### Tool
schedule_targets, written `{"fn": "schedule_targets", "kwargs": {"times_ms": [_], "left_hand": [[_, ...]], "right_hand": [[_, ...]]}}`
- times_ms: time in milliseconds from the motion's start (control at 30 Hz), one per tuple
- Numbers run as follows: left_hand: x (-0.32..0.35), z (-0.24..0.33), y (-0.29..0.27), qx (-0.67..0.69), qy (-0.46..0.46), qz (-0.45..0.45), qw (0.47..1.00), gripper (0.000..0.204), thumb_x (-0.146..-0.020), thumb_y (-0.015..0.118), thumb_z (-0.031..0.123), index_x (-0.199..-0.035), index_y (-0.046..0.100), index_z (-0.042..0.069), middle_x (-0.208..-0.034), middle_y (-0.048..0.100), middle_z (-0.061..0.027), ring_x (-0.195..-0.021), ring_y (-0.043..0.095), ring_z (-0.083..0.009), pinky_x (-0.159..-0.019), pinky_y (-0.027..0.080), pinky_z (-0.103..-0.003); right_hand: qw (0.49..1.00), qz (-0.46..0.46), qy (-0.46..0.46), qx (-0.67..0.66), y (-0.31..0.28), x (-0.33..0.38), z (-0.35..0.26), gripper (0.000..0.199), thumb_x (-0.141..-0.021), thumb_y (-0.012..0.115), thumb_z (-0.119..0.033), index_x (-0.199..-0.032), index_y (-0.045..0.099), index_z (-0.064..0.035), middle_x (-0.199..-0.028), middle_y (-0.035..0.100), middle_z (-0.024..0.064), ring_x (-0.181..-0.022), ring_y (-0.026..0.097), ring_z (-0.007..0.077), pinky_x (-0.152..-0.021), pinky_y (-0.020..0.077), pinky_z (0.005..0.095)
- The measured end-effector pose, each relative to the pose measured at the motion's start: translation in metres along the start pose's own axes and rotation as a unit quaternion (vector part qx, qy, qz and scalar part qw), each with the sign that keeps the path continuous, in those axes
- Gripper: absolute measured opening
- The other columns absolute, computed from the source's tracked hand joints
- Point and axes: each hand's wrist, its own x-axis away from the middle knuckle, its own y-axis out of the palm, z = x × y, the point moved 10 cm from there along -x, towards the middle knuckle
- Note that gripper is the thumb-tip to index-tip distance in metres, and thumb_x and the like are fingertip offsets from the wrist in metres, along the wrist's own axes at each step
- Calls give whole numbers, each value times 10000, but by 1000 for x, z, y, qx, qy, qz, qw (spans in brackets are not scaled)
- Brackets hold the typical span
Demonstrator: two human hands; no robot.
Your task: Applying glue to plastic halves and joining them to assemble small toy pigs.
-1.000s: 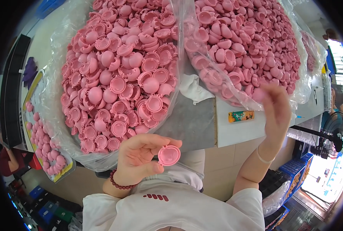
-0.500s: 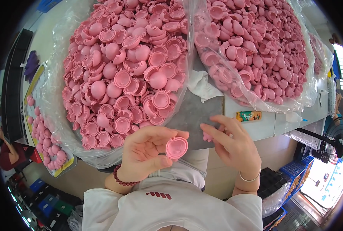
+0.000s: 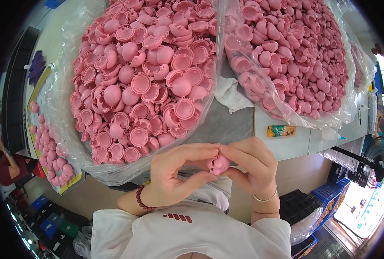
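Note:
In front of my chest, both hands meet around small pink plastic shell pieces (image 3: 218,165), joined or pressed together into a rounded shape with small knobs on it. My left hand (image 3: 172,175) pinches the left side between thumb and fingertips. From the right, my right hand (image 3: 256,168) grips the other side, thumb below and fingers above. The fingers partly cover the seam, so I cannot tell whether it is fully closed. Just beyond lies a large clear plastic bag (image 3: 207,114) heaped with pink half shells (image 3: 140,84).
A second clear bag of smaller pink shells (image 3: 295,69) stands at the far right. Between the bags rests a white cloth (image 3: 233,95). A colourful small packet (image 3: 281,131) and a white bottle (image 3: 330,134) lie on the grey table. At left, a tray (image 3: 73,183) carries pink balls.
My right hand has moved left with its small pink piece and met the cup-shaped half shell in my left hand. The left hand has shifted slightly right and turned the shell.

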Motion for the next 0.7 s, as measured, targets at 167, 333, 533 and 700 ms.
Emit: {"fn": "schedule_targets", "kwargs": {"times_ms": [167,333,533,700], "left_hand": [[0,5,0,0,20,7,1000,411,-651,677,-58,-1023,504,-69,-1090,499,-231,-961,542,-218,-790,479,-302],[-5,5,1,4,59,-12,998,490,-599,733,-14,-1037,516,-61,-1075,518,-215,-974,530,-224,-804,451,-311],[-4,-8,-9,98,-11,49,994,457,-626,725,42,-1028,536,-66,-993,564,-201,-937,552,-243,-795,440,-317],[-2,0,-9,147,34,32,988,427,-706,692,184,-1016,542,-69,-895,593,-193,-846,593,-246,-732,477,-301]], "right_hand": [[1000,8,-11,23,0,-1,-5,432,-510,728,-81,-917,604,-9,-759,588,49,-592,530,164,-512,434,245],[998,52,6,33,3,18,-12,259,-570,737,-71,-787,605,-23,-697,568,23,-575,493,158,-499,389,232],[965,243,58,79,-70,60,4,366,-731,627,-94,-1027,454,35,-678,530,96,-600,480,147,-512,371,223],[752,538,122,362,-186,150,32,383,-746,579,-120,-1063,437,41,-1008,485,144,-891,473,210,-729,426,280]]}}
